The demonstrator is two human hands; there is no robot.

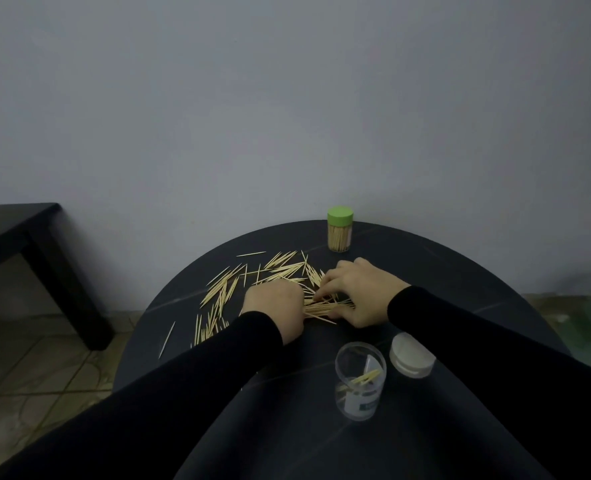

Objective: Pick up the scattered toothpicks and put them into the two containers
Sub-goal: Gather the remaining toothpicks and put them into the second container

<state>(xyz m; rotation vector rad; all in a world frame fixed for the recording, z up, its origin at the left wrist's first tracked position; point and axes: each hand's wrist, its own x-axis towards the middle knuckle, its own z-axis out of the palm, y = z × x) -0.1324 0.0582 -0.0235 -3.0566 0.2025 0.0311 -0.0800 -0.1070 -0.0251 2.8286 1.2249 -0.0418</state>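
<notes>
Hands (275, 303) (360, 292) gather toothpicks (322, 308) on table (460, 271).

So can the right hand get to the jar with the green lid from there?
Probably yes. The right hand rests on the toothpick pile, and the green-lidded jar stands just beyond it on the table with nothing between them.

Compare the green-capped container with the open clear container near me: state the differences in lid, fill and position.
The green-capped container is closed, while the clear container stands open, with a white lid lying beside it. The green-capped container looks packed with toothpicks; the clear container holds only a few. The green-capped container stands at the table's far edge, the clear container near the person. Both are upright, see-through cylinders.
</notes>
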